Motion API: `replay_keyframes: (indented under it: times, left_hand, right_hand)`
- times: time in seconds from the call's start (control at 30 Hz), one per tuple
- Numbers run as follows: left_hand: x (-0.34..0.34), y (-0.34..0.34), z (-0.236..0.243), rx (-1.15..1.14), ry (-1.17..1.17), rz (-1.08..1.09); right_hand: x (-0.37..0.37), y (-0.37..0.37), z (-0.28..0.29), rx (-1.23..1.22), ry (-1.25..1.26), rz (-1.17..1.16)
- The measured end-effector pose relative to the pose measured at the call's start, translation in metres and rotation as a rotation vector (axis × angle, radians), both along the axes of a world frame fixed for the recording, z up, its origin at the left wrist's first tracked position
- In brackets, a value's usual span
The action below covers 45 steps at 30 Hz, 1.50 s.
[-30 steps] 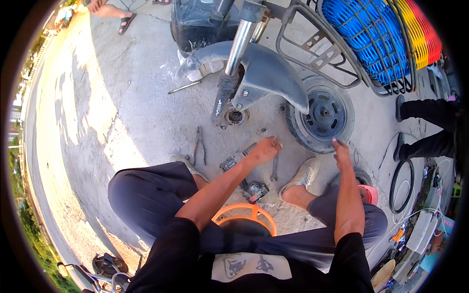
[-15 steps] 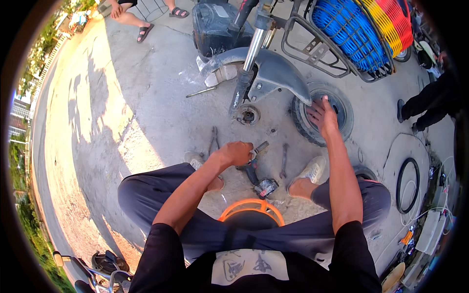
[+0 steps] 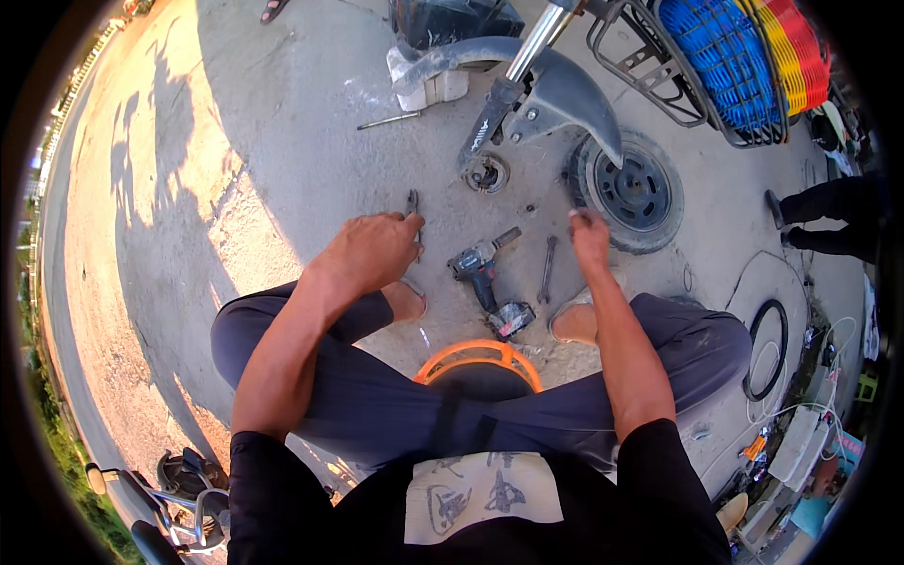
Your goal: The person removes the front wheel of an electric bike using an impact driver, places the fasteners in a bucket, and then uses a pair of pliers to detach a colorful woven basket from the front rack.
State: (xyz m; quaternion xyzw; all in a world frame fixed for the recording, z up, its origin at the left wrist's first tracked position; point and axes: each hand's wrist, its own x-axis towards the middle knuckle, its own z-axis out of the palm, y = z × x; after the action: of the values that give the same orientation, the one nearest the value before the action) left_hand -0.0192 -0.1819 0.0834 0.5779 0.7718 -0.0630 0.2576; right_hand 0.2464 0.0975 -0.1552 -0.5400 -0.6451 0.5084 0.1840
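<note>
The left hand (image 3: 377, 250) curls over a pair of pliers (image 3: 412, 200), left of the drill (image 3: 482, 278), with the tip showing beyond the fingers; whether it grips them cannot be told. The right hand (image 3: 589, 237), fingers bent inward, overlaps the near-left edge of the wheel (image 3: 633, 191); contact is unclear, as is whether anything small lies inside the fingers. The drill and the spanner (image 3: 547, 268) lie on the concrete (image 3: 282, 113) between the hands, presumably for easy reach. The wheel lies flat on the right, which probably keeps it from rolling. The fork leg (image 3: 494, 113) slants down toward a round metal part (image 3: 488, 175).

Count: two hands; one each of pliers, drill, spanner, wheel, visible fork leg and round part; one thin rod (image 3: 388, 121), far left; one loose black ring (image 3: 779, 325), right.
</note>
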Motion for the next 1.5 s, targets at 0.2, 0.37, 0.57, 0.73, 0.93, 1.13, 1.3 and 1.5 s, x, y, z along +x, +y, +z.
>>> replay_keyframes:
  times: [0.2,0.37,0.57,0.73,0.93,1.13,1.3,1.5]
  left_hand:
    - [-0.011,-0.011,0.021,0.217,-0.069,0.088]
    - [-0.031,-0.018,0.005,0.084,0.048,0.134]
    - [-0.043,-0.002,0.011,0.16,0.054,0.221]
    - [-0.062,0.02,-0.054,0.028,-0.021,0.195]
    - [-0.111,-0.007,-0.241,-0.235,-0.077,0.109]
    - [-0.048,-0.008,-0.299,-0.108,0.104,0.398]
    - [-0.068,-0.012,-0.321,-0.098,0.03,0.37]
    - [-0.089,-0.022,-0.339,-0.113,-0.002,0.327]
  right_hand:
    - [-0.026,-0.184,-0.029,0.028,-0.693,0.828]
    - [-0.031,-0.194,-0.048,0.066,-0.71,0.806]
    - [-0.048,-0.175,-0.072,-0.151,-0.505,0.626]
    - [-0.048,-0.163,-0.085,-0.179,-0.463,0.61]
    - [-0.058,-0.164,-0.064,-0.212,-0.511,0.598]
    - [-0.024,-0.156,-0.052,-0.231,-0.623,0.663]
    - [-0.006,-0.164,-0.073,-0.161,-0.654,0.702]
    - [-0.019,-0.157,-0.062,-0.239,-0.591,0.692]
